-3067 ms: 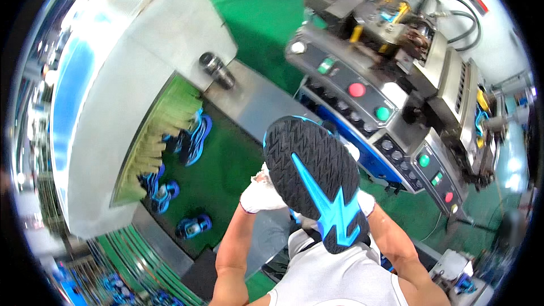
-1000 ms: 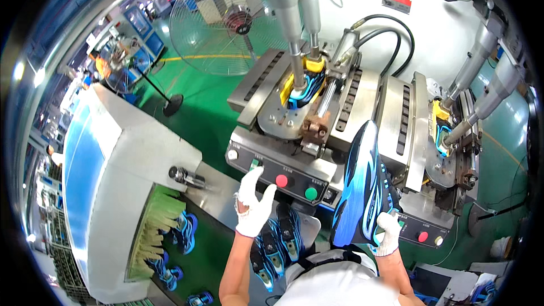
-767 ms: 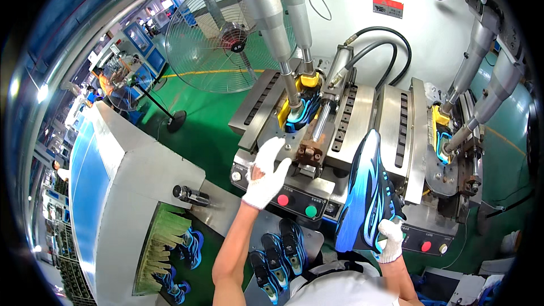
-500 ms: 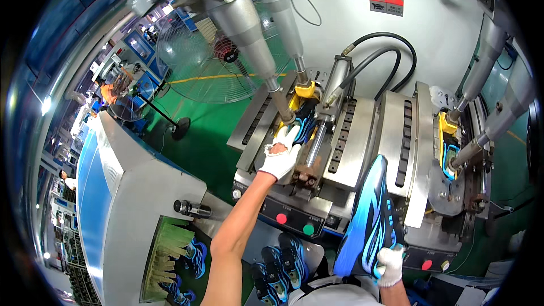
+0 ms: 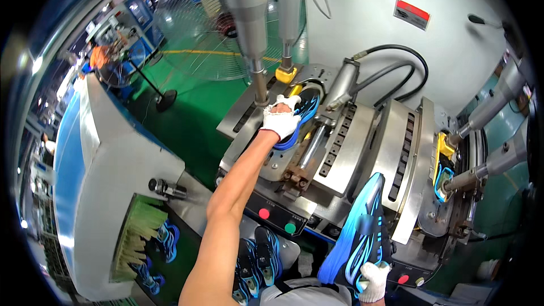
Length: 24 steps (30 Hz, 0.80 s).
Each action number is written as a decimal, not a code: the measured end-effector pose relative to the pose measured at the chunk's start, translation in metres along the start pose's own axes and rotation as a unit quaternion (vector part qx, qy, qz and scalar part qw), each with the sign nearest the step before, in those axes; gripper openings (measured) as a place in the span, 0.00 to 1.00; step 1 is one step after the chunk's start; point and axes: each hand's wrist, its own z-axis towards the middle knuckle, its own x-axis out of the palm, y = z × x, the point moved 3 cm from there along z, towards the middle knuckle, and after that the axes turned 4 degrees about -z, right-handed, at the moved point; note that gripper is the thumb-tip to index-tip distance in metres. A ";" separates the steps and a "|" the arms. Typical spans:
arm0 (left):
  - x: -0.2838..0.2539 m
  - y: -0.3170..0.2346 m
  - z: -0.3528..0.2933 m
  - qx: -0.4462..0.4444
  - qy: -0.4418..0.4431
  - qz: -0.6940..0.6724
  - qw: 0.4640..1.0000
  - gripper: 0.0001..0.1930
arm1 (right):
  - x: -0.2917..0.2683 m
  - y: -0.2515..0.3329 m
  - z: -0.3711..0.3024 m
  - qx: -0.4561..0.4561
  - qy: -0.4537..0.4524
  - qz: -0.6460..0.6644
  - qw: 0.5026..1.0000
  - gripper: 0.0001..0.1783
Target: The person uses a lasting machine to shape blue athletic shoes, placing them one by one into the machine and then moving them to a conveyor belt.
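My left hand [image 5: 281,118], in a white glove with bare skin showing, is closed on a black and blue shoe [image 5: 307,106] lying in the left station of a metal press [image 5: 347,156]. Some of its fingers are hidden behind the shoe and glove. Beside that hand stand two upright press rods, one tipped with a yellow pad [image 5: 286,75]. Low on the right, my right hand [image 5: 374,282], also white-gloved, grips a second sports shoe [image 5: 357,235] near its lower end; its blue sole side faces up, toe pointing away.
Another shoe [image 5: 443,173] sits under rods in the right station. Several shoes [image 5: 266,255] stand near my lap. A green-bristled brush [image 5: 136,238] is set in the grey machine at left. Red [image 5: 264,213] and green buttons line the press front. A large fan [image 5: 226,25] stands behind.
The left station's rods and yellow pad have come away from the shoe there, which now shows more fully under my left hand. The view has turned slightly; my right hand still holds its shoe.
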 end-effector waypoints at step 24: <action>-0.018 0.112 -0.698 -0.603 -0.234 0.032 0.762 0.36 | 0.499 -0.056 0.296 -0.486 0.152 -0.808 0.296 0.12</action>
